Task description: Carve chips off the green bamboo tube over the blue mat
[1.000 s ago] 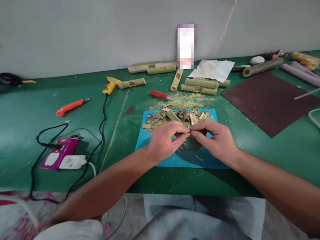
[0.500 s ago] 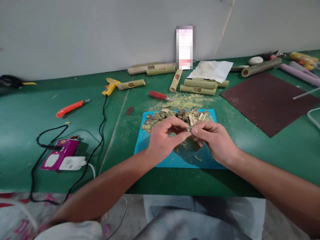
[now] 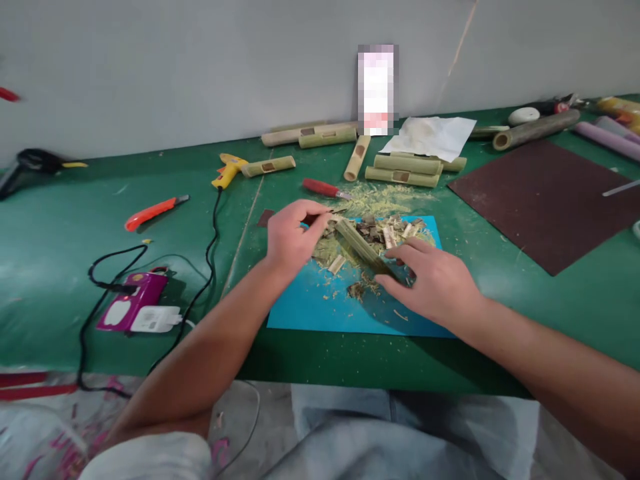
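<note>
Bamboo strip lay tilted on blue mat, near end pinched in right hand. Left hand, fingers curled, pinched at far-left edge of bamboo chip pile. Red knife farther off; glue gun far left.

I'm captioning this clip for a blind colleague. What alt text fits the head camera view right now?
Two bare hands work over a blue mat on a green table: the right hand holds a bamboo strip, and the left hand reaches into a pile of small bamboo pieces. Behind lie bamboo tubes, a red-handled knife and a yellow glue gun.
</note>
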`<act>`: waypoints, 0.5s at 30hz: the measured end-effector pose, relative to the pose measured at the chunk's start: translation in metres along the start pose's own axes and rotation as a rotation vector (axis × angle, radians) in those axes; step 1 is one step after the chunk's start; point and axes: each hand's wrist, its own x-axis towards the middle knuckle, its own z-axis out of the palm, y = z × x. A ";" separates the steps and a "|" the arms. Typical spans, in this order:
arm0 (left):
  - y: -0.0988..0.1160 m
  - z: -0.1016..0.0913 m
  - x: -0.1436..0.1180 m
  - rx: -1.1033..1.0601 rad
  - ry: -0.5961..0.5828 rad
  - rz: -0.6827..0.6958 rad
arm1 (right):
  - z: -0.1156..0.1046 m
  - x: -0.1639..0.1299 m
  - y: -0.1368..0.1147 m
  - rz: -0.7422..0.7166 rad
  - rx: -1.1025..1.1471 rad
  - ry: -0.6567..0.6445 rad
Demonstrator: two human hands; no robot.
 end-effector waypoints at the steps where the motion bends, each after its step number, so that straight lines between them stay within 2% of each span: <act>1: -0.010 0.000 0.003 0.074 -0.025 0.054 | 0.001 0.000 0.000 -0.001 -0.089 -0.038; 4: -0.025 0.003 0.008 0.171 -0.118 0.136 | 0.005 -0.001 -0.003 -0.004 -0.199 -0.155; 7: -0.024 0.006 0.009 0.194 -0.195 0.189 | 0.008 -0.001 -0.004 -0.008 -0.221 -0.197; 10: -0.022 0.001 0.009 0.240 -0.286 0.304 | 0.009 -0.001 -0.002 -0.015 -0.249 -0.175; 13: -0.025 -0.009 0.011 0.319 -0.464 0.444 | 0.008 -0.001 0.000 -0.040 -0.277 -0.125; 15: -0.025 -0.014 0.011 0.366 -0.557 0.488 | 0.008 0.000 0.001 -0.061 -0.294 -0.105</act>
